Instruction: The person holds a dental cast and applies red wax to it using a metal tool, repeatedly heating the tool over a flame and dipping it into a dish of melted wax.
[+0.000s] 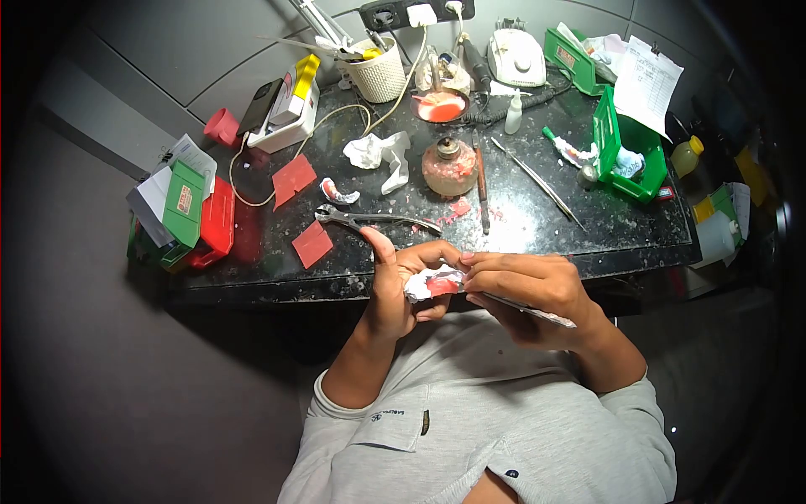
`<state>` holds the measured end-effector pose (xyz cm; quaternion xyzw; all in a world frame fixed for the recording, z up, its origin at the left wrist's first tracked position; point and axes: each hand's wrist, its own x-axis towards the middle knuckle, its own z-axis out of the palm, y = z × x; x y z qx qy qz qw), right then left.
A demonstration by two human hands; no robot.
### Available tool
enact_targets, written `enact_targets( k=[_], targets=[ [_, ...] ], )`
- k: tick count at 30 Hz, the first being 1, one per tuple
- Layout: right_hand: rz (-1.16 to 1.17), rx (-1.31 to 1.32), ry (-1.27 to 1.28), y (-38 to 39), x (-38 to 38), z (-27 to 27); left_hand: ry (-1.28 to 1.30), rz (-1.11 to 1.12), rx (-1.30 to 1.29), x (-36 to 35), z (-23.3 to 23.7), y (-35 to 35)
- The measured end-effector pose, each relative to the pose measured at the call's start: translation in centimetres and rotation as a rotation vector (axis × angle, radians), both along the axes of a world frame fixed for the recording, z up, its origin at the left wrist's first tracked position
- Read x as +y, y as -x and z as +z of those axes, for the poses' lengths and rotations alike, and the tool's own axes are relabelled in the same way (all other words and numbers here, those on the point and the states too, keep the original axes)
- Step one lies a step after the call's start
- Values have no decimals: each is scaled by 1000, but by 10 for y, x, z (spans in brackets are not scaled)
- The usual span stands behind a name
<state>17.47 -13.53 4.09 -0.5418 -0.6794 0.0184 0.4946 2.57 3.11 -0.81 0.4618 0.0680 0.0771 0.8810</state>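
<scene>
My left hand [389, 290] is closed around a small white plaster dental cast [417, 288] with pink wax [442, 286] on it, held in front of the bench edge. Its thumb points up beside the cast. In my right hand [537, 281] is a slim metal carving tool [537, 313], its shaft slanting out to the lower right. The tool's working end is at the cast, hidden by my fingers. On the bench just beyond my hands lie metal pliers [378, 220], a second cast with pink wax [338, 192] and a pink wax sheet [312, 244].
A glass spirit burner [449, 172] stands mid-bench beside a brown-handled tool [481, 189] and long metal tweezers [541, 185]. Behind are a bowl of pink wax [441, 107] and a woven cup [375, 71]. Green box [634, 160] at right; red box [220, 223] at left.
</scene>
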Motion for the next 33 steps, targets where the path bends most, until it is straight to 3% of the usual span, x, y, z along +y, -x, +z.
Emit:
enact_targets(
  k=[33],
  targets=[
    [41,34,-63,10,10,-6,107,-28,-6,0,6,-2]
  ],
)
